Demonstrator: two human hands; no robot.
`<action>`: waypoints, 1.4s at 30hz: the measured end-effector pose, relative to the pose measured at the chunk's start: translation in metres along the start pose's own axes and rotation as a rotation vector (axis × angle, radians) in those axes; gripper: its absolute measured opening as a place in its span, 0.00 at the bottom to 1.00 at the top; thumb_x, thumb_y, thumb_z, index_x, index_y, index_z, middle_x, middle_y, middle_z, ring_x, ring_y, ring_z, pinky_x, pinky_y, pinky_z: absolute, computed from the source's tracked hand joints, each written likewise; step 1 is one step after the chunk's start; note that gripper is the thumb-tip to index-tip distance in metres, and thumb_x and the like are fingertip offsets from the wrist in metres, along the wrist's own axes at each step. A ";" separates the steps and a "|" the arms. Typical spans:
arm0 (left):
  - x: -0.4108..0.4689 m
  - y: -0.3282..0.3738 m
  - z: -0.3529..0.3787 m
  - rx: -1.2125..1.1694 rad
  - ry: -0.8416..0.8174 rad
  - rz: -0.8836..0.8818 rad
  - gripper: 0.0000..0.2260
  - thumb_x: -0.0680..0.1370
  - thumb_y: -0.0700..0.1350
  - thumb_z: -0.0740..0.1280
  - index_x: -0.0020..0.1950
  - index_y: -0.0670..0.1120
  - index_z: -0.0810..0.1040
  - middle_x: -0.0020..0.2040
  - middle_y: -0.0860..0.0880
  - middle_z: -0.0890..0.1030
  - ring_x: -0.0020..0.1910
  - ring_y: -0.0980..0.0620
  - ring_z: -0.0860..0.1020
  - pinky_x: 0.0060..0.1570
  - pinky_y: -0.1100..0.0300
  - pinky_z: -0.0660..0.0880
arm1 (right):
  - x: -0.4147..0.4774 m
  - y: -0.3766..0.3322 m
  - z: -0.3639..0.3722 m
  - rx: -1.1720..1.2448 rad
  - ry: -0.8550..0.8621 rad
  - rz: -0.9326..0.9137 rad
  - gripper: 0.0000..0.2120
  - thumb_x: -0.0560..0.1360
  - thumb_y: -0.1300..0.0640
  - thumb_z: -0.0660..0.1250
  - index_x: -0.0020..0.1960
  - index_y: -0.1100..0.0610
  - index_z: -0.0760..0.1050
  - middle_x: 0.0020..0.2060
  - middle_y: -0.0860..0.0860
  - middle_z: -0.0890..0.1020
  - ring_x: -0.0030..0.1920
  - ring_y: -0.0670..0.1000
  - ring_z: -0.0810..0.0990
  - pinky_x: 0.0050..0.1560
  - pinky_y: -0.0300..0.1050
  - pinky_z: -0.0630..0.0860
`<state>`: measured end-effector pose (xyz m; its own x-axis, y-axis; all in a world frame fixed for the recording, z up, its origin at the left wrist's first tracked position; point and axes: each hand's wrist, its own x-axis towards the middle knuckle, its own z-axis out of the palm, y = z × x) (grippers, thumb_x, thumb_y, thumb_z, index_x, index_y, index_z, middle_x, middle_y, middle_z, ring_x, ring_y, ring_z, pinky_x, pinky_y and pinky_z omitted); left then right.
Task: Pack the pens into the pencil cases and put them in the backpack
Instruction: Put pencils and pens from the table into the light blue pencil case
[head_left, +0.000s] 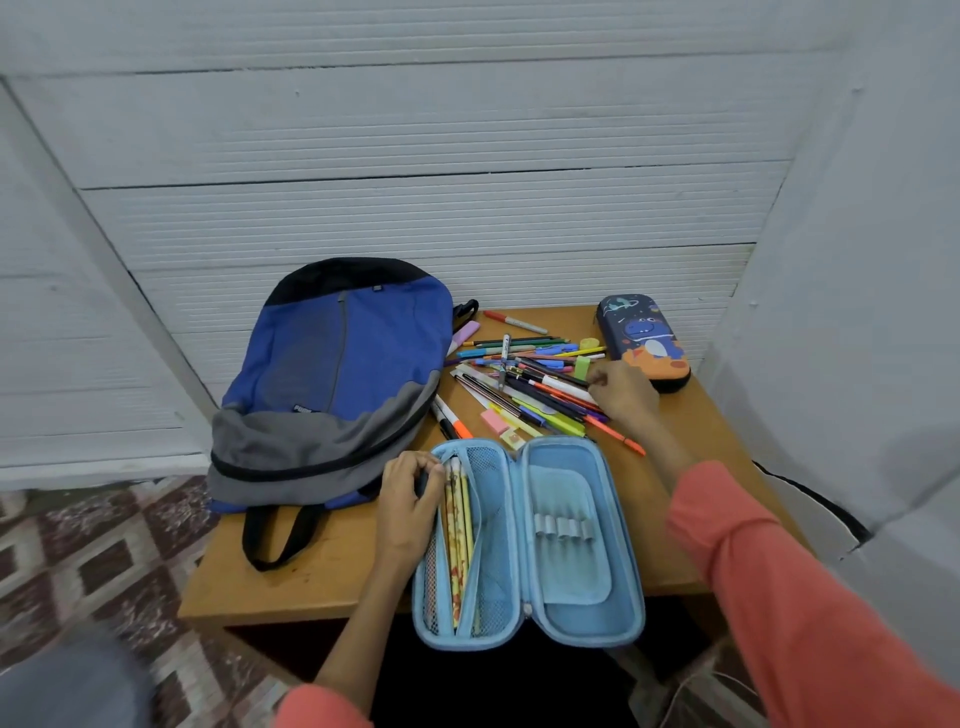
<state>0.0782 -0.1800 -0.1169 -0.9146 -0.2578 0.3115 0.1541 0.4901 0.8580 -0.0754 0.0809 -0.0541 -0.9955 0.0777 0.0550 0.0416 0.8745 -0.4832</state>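
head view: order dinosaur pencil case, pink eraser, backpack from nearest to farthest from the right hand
1. dinosaur pencil case, just beyond the right hand, slightly to its right.
2. pink eraser, off to its left.
3. backpack, far left.

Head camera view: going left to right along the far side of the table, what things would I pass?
Blue and grey backpack → loose pile of pens and pencils → dark dinosaur-print pencil case.
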 end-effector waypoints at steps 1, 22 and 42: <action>0.000 0.001 0.000 -0.001 0.002 -0.008 0.07 0.79 0.40 0.65 0.42 0.48 0.74 0.45 0.52 0.78 0.49 0.58 0.72 0.46 0.73 0.65 | 0.002 0.002 0.001 -0.037 -0.024 -0.031 0.10 0.77 0.60 0.64 0.55 0.54 0.81 0.54 0.53 0.82 0.54 0.56 0.79 0.46 0.47 0.75; 0.003 0.000 0.001 0.019 0.013 -0.027 0.07 0.79 0.41 0.65 0.42 0.49 0.74 0.45 0.53 0.77 0.49 0.61 0.71 0.47 0.75 0.64 | 0.011 0.006 0.012 0.149 -0.180 -0.038 0.06 0.73 0.64 0.64 0.43 0.58 0.79 0.45 0.54 0.81 0.45 0.52 0.78 0.44 0.44 0.73; 0.004 -0.003 0.003 0.006 0.021 -0.015 0.07 0.79 0.40 0.65 0.41 0.49 0.74 0.44 0.53 0.78 0.50 0.57 0.73 0.47 0.72 0.66 | 0.007 0.003 0.017 0.020 0.096 -0.004 0.04 0.74 0.59 0.70 0.46 0.59 0.81 0.44 0.55 0.83 0.47 0.57 0.80 0.43 0.48 0.75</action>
<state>0.0734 -0.1801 -0.1191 -0.9089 -0.2824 0.3069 0.1378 0.4912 0.8601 -0.0842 0.0766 -0.0698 -0.9827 0.1207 0.1402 0.0350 0.8654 -0.4999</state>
